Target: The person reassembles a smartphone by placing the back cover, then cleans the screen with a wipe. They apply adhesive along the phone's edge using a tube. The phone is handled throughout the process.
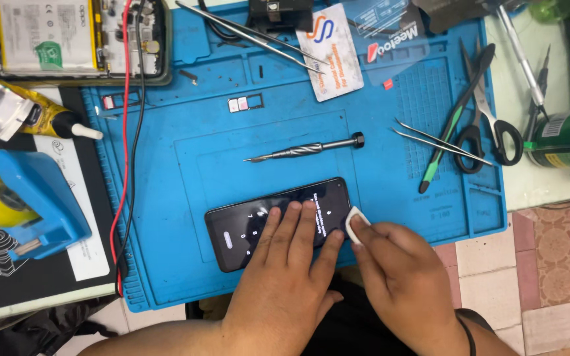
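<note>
A black smartphone (278,221) lies face up near the front edge of the blue repair mat (166,277) that covers the table, its screen lit with small white text and symbols. The left hand (285,277) lies flat and open on the phone, fingers spread across the glass, pinning it down without gripping anything. The right hand (397,264) pinches a small white wipe (356,224) between thumb and fingertips and presses it against the phone's right end.

Judging from this, the phone is assembled and powered on, and the work stands at a late stage: wiping the screen or its edge. The wipe touches only the right end; whether the rest of the glass is already clean cannot be told.

Behind the phone, mid-mat, lies a metal-handled precision blade (305,149). Toward the right edge lie tweezers (440,142), scissors (489,125) and a green-handled pry tool (446,138). An opened phone with its battery showing (77,39) sits at the back left corner, with a glue tube (41,115) and a blue tape dispenser (21,201) along the left.
</note>
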Demonstrator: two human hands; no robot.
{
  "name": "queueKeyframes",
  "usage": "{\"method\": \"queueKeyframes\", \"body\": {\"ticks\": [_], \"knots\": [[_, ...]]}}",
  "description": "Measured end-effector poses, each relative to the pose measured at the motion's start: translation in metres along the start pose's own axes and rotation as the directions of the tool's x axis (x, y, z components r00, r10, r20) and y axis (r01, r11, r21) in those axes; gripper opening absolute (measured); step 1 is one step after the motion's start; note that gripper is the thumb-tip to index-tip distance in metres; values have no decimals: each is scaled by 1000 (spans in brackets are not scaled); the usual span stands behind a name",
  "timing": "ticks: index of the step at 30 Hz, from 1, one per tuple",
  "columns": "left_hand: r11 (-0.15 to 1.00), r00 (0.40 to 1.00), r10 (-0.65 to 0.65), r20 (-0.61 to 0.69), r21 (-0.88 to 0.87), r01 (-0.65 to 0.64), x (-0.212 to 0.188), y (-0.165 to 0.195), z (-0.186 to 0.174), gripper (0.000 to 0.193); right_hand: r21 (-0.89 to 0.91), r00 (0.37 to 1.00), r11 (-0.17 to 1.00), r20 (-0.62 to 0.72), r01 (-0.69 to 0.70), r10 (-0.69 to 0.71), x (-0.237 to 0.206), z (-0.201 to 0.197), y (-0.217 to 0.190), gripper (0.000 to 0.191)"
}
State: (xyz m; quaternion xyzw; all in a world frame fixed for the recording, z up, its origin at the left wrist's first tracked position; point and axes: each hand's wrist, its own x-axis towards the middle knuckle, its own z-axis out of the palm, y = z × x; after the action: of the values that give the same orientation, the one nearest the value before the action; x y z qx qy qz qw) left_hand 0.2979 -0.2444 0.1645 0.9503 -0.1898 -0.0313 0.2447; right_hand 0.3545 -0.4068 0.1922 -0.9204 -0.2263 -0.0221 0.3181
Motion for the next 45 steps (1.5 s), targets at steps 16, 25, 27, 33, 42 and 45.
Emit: {"method": "queueKeyframes", "body": {"ticks": [16, 25, 27, 33, 42, 45], "knots": [[1000, 1000, 2, 4, 8, -2, -2, 3, -2, 82, -18, 999, 1000, 48, -24, 25, 2, 24, 40, 37], [999, 998, -48, -29, 19, 48, -6, 7, -2, 87, 53, 883, 944, 340, 327, -325, 62, -9, 41, 29], [997, 998, -65, 12, 33, 65, -7, 9, -1, 89, 124, 819, 878, 322, 461, -475, 71, -1, 35, 28], [996, 997, -66, 42, 58, 64, -5, 9, 2, 91, 161, 728, 844, 440, 512, -526, 91, -1, 41, 34], [995, 998, -55, 28, 86, 53, -4, 11, 4, 93, 211, 676, 810, 458, 548, -577, 96, -1, 55, 39], [990, 995, -84, 52, 115, 77, -3, 19, 3, 96, 320, 572, 751, 498, 578, -652, 104, 33, 33, 35]]}}
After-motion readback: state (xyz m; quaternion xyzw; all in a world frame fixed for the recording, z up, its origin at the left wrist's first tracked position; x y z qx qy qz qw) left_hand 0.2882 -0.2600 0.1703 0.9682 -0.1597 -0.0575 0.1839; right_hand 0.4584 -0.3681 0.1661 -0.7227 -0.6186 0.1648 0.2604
